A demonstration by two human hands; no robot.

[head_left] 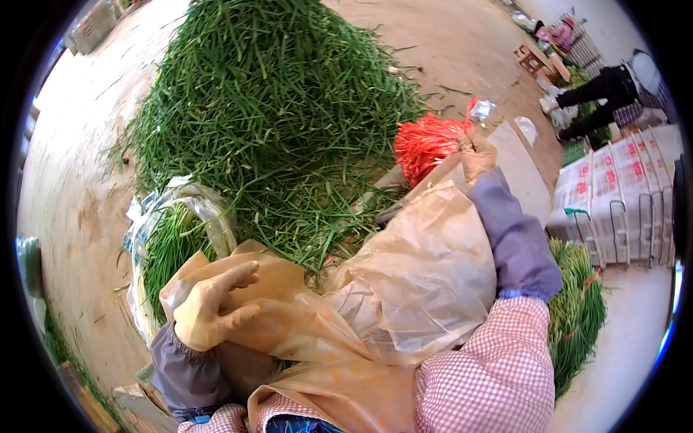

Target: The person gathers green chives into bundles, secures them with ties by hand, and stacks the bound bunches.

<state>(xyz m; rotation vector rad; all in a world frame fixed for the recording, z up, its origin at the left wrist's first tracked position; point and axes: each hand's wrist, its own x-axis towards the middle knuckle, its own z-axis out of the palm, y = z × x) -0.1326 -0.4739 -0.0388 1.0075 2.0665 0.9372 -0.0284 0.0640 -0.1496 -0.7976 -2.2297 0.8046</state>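
My left hand [213, 307], in a pale yellow glove, is over the tan plastic apron [303, 317] on my left knee. Its fingers point forward and the thumb stands apart, with nothing in it. Farther out, my right hand [476, 155], in a brownish glove, is closed at the edge of a bunch of red plastic ties [429, 144]. The fingers seem to grip tie ends, partly hidden by the hand. Beside my left knee, long green stalks [177, 245] lie in a clear plastic bag [216, 224].
A large heap of green stalks [267, 94] rises in front of me. Bundled stalks [577, 310] lie at my right side. White crates [613, 195] with red print stand farther right. Behind them a person [613, 94] bends over; another person [559, 36] is farther back.
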